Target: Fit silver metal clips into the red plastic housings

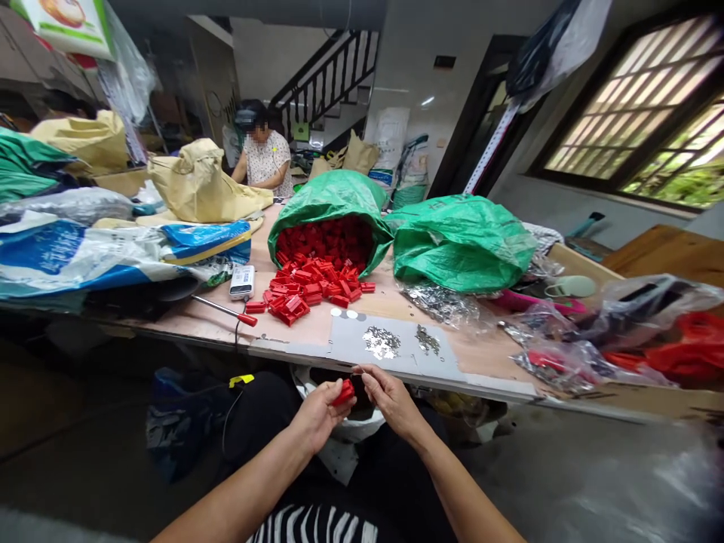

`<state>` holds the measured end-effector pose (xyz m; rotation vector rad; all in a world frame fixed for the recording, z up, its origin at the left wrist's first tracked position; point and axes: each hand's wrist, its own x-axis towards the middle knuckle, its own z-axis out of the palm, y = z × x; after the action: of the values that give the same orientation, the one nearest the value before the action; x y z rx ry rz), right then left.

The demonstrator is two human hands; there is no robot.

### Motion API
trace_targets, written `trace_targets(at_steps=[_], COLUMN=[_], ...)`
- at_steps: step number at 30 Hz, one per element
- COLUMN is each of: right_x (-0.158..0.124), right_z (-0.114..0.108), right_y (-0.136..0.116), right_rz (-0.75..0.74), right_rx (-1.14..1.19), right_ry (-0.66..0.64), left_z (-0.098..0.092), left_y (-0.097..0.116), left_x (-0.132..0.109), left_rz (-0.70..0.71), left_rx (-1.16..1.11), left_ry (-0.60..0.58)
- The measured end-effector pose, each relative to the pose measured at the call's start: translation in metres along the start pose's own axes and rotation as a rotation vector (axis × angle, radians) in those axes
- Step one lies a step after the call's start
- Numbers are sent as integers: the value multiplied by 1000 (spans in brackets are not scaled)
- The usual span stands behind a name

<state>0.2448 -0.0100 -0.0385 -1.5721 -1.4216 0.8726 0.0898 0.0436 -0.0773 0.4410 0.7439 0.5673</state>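
Observation:
In front of the table edge, my left hand (317, 416) grips a small red plastic piece (344, 393) between thumb and fingers. Close beside it on the right, my right hand (391, 400) has its thumb and forefinger pinched together; a thin, small thing seems to be at the tips, too fine to name. Below both hands hangs a white bag (362, 430) with its mouth open. On the table ahead, a heap of like red pieces (305, 290) spills from a green sack (339, 188). Small shiny metal parts (381, 342) lie on a grey sheet (351, 332).
A red-handled screwdriver (247, 320) and a white device (242, 281) lie left of the heap. Another green sack (461, 245) and plastic bags (571, 354) crowd the right side. Blue-white sacking (84, 253) covers the left. A person (268, 154) sits across the table.

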Motion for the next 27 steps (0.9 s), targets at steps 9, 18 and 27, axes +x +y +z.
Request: trace_targets(at_steps=[9,18,27], right_x=[68,173,188], right_z=[18,77,57], right_y=[-31,-76,-69], right_rz=[-111,-199,-146], right_rx=[-316,-940,-959], right_ry=[-75,-135,-79], left_z=[-16,-26,-33], left_y=[-6,-10,11], left_x=[14,9,3], left_rz=[-76,-94,65], left_rx=[92,70,175], left_ry=[97,95,98])
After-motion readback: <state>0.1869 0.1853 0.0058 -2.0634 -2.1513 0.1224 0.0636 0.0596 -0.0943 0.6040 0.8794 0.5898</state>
